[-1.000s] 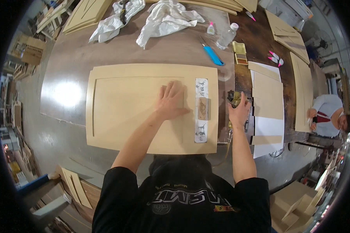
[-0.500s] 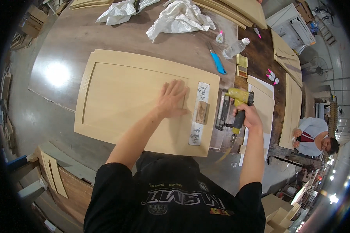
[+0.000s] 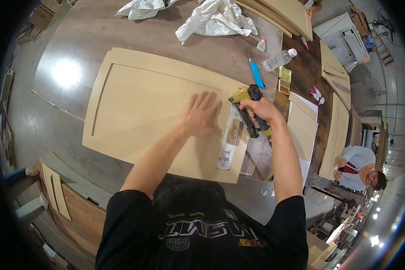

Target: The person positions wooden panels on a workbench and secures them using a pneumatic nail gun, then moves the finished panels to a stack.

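A pale cream framed panel point(image 3: 144, 108) like a cabinet door lies flat on the table before me. My left hand point(image 3: 200, 114) rests on it with the fingers spread, near the right end of its recessed middle. In my right hand point(image 3: 262, 111) is a yellow and black nail gun point(image 3: 245, 96), gripped by its handle. The gun is tilted over the panel's right end, its nose beside a white strip point(image 3: 226, 157) with dark writing. I cannot tell whether the nose touches the panel. A small brown wooden block point(image 3: 233, 131) sits on the strip.
Beyond the panel are a blue utility knife point(image 3: 257, 74), a clear bottle point(image 3: 279, 60), a small yellow box point(image 3: 284, 81) and crumpled white sheets point(image 3: 216, 22). Several small white glue bottles with pink caps point(image 3: 317, 93) stand to the right. Another person point(image 3: 360, 166) is at far right.
My right hand has brought the nail gun left and turned it, from beside the panel to over its right end. The left hand stays on the panel.
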`<action>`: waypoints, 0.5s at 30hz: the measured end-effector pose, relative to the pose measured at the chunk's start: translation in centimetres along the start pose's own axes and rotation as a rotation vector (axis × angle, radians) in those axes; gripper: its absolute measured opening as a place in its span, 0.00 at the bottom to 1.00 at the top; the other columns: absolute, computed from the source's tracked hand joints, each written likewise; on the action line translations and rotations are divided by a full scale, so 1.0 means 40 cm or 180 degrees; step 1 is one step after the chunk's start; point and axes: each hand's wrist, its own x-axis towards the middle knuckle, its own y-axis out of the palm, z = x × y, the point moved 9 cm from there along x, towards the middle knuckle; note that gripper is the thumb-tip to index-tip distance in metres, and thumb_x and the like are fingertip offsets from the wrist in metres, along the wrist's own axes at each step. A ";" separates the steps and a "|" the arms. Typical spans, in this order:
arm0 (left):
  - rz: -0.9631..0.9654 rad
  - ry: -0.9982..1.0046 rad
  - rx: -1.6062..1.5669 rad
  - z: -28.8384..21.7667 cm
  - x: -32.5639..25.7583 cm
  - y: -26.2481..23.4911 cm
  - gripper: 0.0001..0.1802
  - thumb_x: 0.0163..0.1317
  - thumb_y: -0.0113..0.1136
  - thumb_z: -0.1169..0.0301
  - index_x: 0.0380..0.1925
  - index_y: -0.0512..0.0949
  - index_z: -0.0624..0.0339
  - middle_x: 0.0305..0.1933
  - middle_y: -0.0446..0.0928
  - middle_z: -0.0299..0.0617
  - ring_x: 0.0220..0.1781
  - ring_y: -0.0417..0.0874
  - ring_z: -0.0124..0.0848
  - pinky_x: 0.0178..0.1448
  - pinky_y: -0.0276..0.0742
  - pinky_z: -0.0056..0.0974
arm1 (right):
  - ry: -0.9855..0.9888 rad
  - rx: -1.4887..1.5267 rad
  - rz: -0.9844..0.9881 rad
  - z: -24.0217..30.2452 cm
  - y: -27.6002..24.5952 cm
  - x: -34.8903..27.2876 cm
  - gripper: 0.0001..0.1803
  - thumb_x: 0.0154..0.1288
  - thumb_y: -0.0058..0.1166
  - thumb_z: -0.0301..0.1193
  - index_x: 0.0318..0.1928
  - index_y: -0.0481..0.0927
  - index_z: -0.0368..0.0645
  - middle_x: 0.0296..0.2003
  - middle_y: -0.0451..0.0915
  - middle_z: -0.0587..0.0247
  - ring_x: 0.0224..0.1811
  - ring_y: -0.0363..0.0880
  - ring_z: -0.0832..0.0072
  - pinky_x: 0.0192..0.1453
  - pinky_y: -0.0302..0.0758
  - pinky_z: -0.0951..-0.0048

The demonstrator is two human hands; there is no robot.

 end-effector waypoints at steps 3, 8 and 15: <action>0.0307 -0.0083 0.0133 0.002 0.006 0.015 0.59 0.52 0.69 0.35 0.81 0.55 0.41 0.86 0.47 0.49 0.87 0.42 0.50 0.86 0.36 0.61 | 0.0051 0.0081 -0.0020 -0.019 -0.004 0.011 0.33 0.58 0.64 0.35 0.67 0.76 0.49 0.29 0.81 0.67 0.18 0.72 0.78 0.23 0.71 0.71; 0.0320 -0.0057 0.0173 0.002 0.002 0.015 0.59 0.53 0.68 0.33 0.81 0.55 0.42 0.86 0.46 0.50 0.88 0.40 0.49 0.86 0.35 0.60 | 0.0002 0.0000 -0.0191 -0.014 -0.001 -0.034 0.34 0.63 0.63 0.35 0.70 0.73 0.50 0.34 0.82 0.64 0.20 0.73 0.79 0.24 0.72 0.73; 0.0147 0.0100 0.0119 -0.005 -0.039 0.020 0.54 0.59 0.65 0.38 0.80 0.57 0.48 0.85 0.50 0.50 0.87 0.41 0.49 0.86 0.35 0.61 | -0.0438 0.1042 -0.0423 -0.090 0.036 -0.316 0.37 0.64 0.58 0.24 0.75 0.67 0.45 0.44 0.85 0.56 0.24 0.75 0.80 0.28 0.75 0.78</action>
